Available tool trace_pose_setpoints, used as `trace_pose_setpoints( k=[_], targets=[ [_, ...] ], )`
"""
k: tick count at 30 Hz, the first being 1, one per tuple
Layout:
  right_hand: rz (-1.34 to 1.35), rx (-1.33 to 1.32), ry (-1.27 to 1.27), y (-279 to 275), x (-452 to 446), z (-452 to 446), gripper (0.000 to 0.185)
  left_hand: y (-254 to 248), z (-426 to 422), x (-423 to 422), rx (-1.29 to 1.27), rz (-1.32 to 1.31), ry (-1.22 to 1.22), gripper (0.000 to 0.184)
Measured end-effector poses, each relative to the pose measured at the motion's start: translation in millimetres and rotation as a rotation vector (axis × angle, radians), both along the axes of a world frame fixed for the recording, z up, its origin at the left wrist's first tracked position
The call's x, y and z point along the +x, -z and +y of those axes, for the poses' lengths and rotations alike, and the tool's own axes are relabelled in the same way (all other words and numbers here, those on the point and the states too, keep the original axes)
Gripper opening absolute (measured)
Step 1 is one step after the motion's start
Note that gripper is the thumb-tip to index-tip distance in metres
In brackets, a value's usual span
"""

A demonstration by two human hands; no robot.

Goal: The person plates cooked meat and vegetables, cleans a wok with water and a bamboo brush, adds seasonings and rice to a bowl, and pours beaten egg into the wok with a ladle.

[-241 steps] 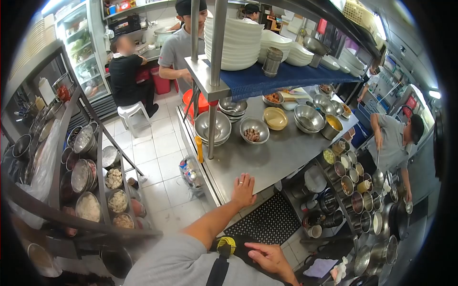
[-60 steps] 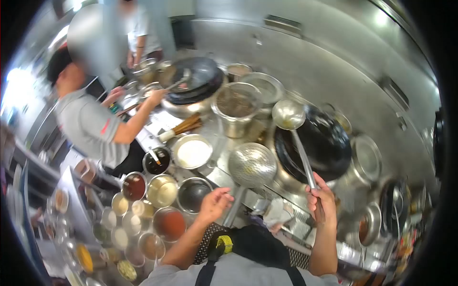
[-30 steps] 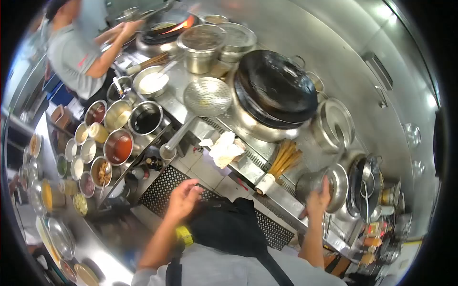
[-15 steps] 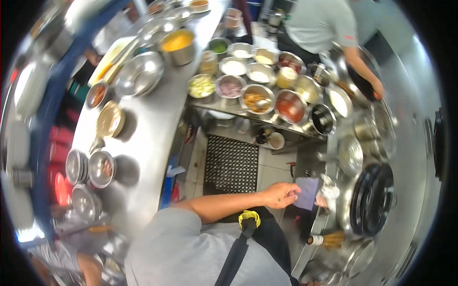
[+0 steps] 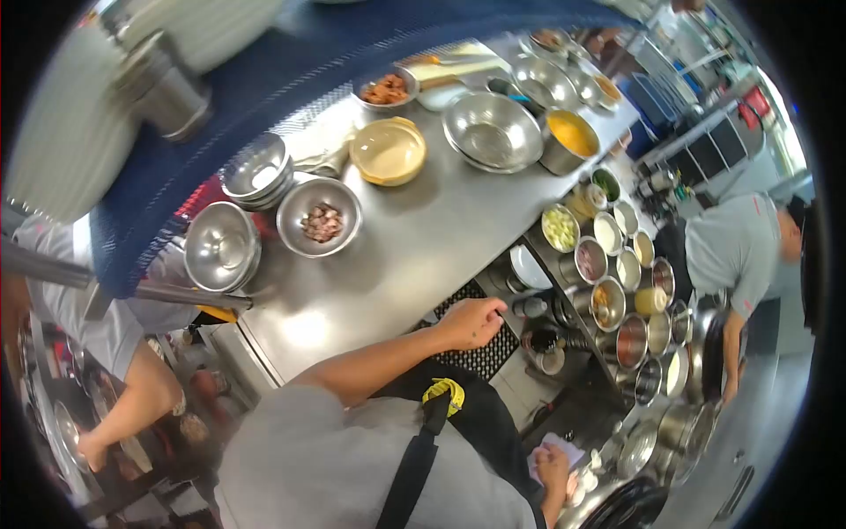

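Observation:
My left hand is closed, its fingers curled in, above the gap between the steel table and the floor mat. A small dark spot shows at its fingertips; I cannot make out whether it is a held thing. Low on the right, my right hand has its fingers bent over a flat purple cloth, beside the stove side. Whitish crumpled pieces lie right next to that hand. The steel bowl with chopped pinkish meat stands on the table, apart from my left hand.
The steel table carries stacked bowls, a tan bowl, a large steel bowl and a pot of orange sauce. Ingredient containers fill a shelf at right. One co-worker stands behind it; another person's arm is at left.
My view has turned left towards the steel table. My left hand has moved away from the purple cloth, and my right hand now shows on it.

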State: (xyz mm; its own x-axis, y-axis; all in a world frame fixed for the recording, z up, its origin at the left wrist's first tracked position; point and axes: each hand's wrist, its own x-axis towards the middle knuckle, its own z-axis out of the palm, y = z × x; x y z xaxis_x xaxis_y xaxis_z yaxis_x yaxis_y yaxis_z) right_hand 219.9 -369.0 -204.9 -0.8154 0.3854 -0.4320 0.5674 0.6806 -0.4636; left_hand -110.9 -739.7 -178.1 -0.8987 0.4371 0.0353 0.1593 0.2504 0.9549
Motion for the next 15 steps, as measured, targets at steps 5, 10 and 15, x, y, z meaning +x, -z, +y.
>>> trace_pose_setpoints(
  k=[5, 10, 15],
  targets=[
    [-0.053, -0.138, -0.186, -34.3, -98.2, -88.9, 0.038, 19.9, -75.7, -11.3, -0.44, 0.288, -0.274, 0.044],
    [-0.099, -0.206, -0.261, -23.8, -125.4, -92.0, 0.035, 19.0, -102.4, -4.6, -0.698, 0.256, -0.301, 0.061],
    [-0.049, -0.382, 0.017, 44.3, -92.7, -41.4, 0.024, 42.7, -81.4, 16.2, -0.821, 0.463, -0.391, 0.071]
  ],
)
